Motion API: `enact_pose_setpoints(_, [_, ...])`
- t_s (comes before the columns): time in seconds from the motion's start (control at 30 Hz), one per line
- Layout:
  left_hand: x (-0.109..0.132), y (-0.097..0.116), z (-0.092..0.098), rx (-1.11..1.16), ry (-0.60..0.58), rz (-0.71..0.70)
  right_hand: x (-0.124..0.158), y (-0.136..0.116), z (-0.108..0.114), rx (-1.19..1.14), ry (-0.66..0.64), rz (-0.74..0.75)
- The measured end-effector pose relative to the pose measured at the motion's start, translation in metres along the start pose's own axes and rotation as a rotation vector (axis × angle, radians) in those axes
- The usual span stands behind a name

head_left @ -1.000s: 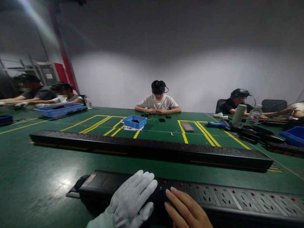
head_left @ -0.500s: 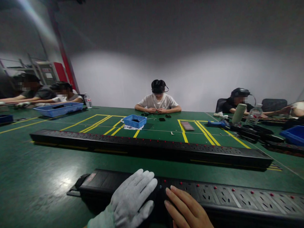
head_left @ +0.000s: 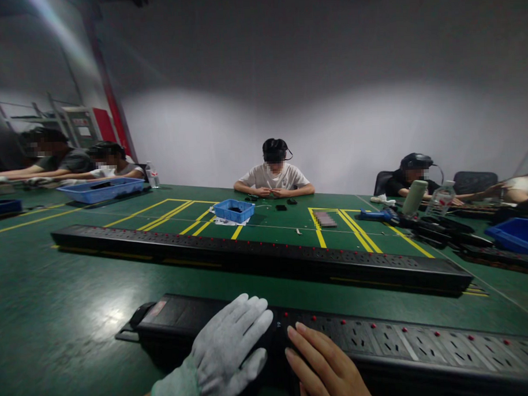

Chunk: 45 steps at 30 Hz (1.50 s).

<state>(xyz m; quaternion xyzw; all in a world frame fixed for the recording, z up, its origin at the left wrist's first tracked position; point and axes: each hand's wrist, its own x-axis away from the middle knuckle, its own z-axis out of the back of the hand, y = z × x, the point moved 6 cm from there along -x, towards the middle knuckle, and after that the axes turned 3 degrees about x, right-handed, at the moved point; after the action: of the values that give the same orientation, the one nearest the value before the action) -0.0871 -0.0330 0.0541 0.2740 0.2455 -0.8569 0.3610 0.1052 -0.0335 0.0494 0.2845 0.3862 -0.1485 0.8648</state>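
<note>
A long black power strip (head_left: 390,339) with a row of sockets and red indicator dots lies across the near edge of the table. On its left part rests my left hand (head_left: 234,340), in a white knitted glove, its fingers stretched out flat. My right hand (head_left: 324,363) is bare and lies on the strip just to the right, fingers extended and close together. Neither hand is wrapped round anything. Beyond them, a second long black power strip (head_left: 257,253) lies roughly parallel to the first.
A small blue bin (head_left: 234,210) holds dark parts. A larger blue tray (head_left: 101,190) stands left, another blue bin (head_left: 516,236) right. Blue-handled tool (head_left: 377,215), green bottle (head_left: 415,198) and clear water bottle (head_left: 442,198) are at right. Several people sit round the green table (head_left: 55,297).
</note>
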Motion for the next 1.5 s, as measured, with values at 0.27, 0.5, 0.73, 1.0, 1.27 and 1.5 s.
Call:
enact_pose_setpoints(0.27, [0.002,-0.0036,-0.0003,-0.016,0.021,-0.063,-0.0005,0.0006,-0.0003,0.003,0.007,0.005])
enact_pose_setpoints(0.5, [0.0016,-0.0033,-0.0008,-0.02,0.02,-0.069,0.0034,-0.0001,-0.0027,0.02,-0.011,0.009])
enact_pose_setpoints(0.73, [0.0008,-0.0031,0.0005,-0.003,0.025,-0.065,0.0014,0.0002,-0.0019,0.012,0.002,0.001])
enact_pose_setpoints(1.0, [-0.0006,-0.0032,0.0031,0.014,0.036,-0.066,0.0013,-0.0002,-0.0012,0.016,-0.001,0.009])
enact_pose_setpoints(1.27, [0.0006,-0.0034,-0.0001,-0.013,0.007,-0.065,0.0023,0.0,-0.0018,0.013,-0.007,0.002])
enact_pose_setpoints(1.5, [0.0004,-0.001,0.0011,0.002,0.021,-0.047,0.0032,0.0,-0.0023,0.03,-0.016,0.014])
